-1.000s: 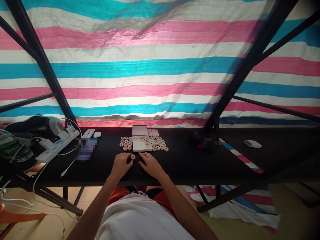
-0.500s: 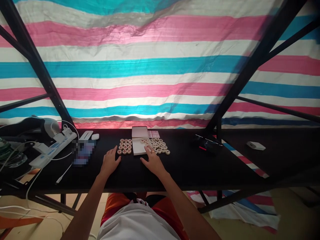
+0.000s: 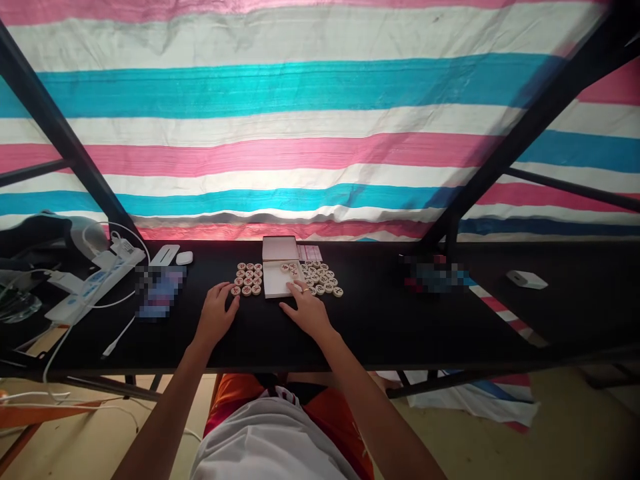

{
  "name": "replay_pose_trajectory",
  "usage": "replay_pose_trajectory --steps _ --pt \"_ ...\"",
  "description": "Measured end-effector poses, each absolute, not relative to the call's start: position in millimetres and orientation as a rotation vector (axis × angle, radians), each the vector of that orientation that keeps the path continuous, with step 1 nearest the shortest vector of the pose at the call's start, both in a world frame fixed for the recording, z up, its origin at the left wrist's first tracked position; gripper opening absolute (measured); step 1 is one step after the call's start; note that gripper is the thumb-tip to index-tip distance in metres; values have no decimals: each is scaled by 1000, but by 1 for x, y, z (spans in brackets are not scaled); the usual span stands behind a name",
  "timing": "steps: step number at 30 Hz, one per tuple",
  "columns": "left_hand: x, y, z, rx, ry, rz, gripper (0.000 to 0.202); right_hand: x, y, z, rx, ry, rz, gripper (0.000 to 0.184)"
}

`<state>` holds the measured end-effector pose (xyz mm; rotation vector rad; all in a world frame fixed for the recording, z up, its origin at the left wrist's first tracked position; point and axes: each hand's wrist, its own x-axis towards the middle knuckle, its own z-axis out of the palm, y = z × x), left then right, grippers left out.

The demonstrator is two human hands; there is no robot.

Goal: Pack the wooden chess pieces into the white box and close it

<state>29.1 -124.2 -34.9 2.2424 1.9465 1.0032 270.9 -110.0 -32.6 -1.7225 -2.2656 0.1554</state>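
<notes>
A small white open box sits on the black table, with a few round wooden game discs in it. A tidy block of discs lies to its left, and a looser cluster of discs to its right. My left hand rests on the table with fingers spread, its fingertips touching the near-left disc of the left block. My right hand, a ring on one finger, lies flat with fingers stretched out, its fingertips reaching the box's near right corner and the closest discs.
A white power strip with cables lies at the left, beside a white mouse. A small white device sits far right. Black metal frame bars slant over a striped tarp behind the table.
The single disc under my left hand a second ago now lies with the left block. Both hands moved forward toward the discs and box. The view tilted down.
</notes>
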Motion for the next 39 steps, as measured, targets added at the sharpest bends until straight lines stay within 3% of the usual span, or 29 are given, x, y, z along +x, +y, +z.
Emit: replay_pose_trajectory --steps 18,32,39 --pt "35 -127 -35 2389 1694 957 22 269 -106 -28 -1734 -2201 160 44" --pt "55 -143 -29 2549 1504 853 20 265 -146 -34 -1349 -2236 102 39" --pt "85 -153 -30 2480 1440 760 18 270 -147 -36 -1146 -2295 238 41"
